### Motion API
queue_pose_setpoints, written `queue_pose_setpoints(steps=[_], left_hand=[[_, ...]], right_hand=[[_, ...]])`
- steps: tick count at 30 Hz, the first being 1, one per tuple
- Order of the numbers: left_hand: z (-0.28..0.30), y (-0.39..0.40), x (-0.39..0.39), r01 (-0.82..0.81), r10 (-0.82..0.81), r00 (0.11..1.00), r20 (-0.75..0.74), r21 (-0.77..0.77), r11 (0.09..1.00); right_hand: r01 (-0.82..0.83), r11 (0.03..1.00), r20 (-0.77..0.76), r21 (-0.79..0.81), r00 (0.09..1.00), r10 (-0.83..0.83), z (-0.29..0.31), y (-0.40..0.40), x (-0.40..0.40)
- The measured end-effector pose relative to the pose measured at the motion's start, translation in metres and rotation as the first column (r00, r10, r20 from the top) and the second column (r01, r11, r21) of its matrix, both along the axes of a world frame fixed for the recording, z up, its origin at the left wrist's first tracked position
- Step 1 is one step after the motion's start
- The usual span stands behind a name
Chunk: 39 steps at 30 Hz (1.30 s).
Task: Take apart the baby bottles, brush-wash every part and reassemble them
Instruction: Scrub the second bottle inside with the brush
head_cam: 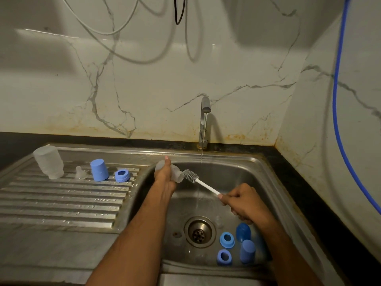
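1. My left hand [165, 178] holds a clear bottle [172, 169] on its side over the left part of the sink [233, 159], fingers wrapped around the body, the mouth turned to the right. The bottle looks wet; if my hold gets loose, I think it slides down into the basin.
2. My right hand [240, 202] closes on the end of the white handle of the brush [198, 179]. The bristle head is just outside the bottle mouth, touching it or almost; I cannot tell which. I hold the handle far from the head, so the head can swing and miss the mouth when I push.
3. A thin stream runs from the tap [205, 118] and falls just right of the brush. A fast stroke can splash water on the clean parts.
4. Those parts stand on the drainboard [61, 199]: another bottle [48, 162] upside down, a teat [79, 173], a cap [99, 169] and a ring [122, 175].
5. Two rings [226, 240] and at least two blue caps [247, 251] lie in the basin near the drain [199, 232], under my right arm. I can forget one, or mix washed and unwashed parts.
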<state>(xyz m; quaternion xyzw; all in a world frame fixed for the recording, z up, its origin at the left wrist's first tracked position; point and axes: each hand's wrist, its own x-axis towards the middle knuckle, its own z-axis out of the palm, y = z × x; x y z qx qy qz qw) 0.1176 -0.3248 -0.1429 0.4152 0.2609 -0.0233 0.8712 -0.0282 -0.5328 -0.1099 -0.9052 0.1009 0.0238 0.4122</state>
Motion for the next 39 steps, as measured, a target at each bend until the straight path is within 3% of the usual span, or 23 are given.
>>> queue_pose_setpoints(steps=[12,15,20,24,31,34,39], left_hand=[[0.002,-0.005,-0.003,-0.03,0.031,0.999,0.011,-0.107,0.994],[0.0,-0.01,-0.005,0.01,-0.008,0.999,0.031,-0.062,0.998],[0.002,-0.021,-0.012,0.08,-0.082,0.996,0.042,0.043,0.996],[0.002,-0.023,-0.015,0.123,-0.124,0.991,0.056,0.011,0.992],[0.007,-0.02,-0.017,0.151,-0.135,0.987,0.09,-0.199,0.968],[0.008,-0.021,-0.016,0.087,-0.076,0.995,0.072,-0.161,0.983],[0.013,-0.017,-0.014,0.055,-0.024,0.99,0.136,-0.227,0.972]], right_hand=[[-0.082,0.993,0.037,-0.087,0.996,0.086,-0.001,0.0,0.005],[-0.131,0.976,0.059,-0.173,0.988,0.143,-0.005,0.003,0.008],[-0.229,0.967,0.01,-0.109,0.973,0.231,-0.009,0.013,0.013],[-0.149,0.975,0.027,-0.162,0.988,0.155,-0.021,0.014,0.021],[0.045,0.837,0.164,-0.546,0.985,0.054,-0.013,0.011,0.015],[0.073,0.81,0.225,-0.582,0.971,0.075,-0.01,0.015,0.012],[0.091,0.782,0.267,-0.617,0.959,0.099,-0.008,0.031,0.002]])
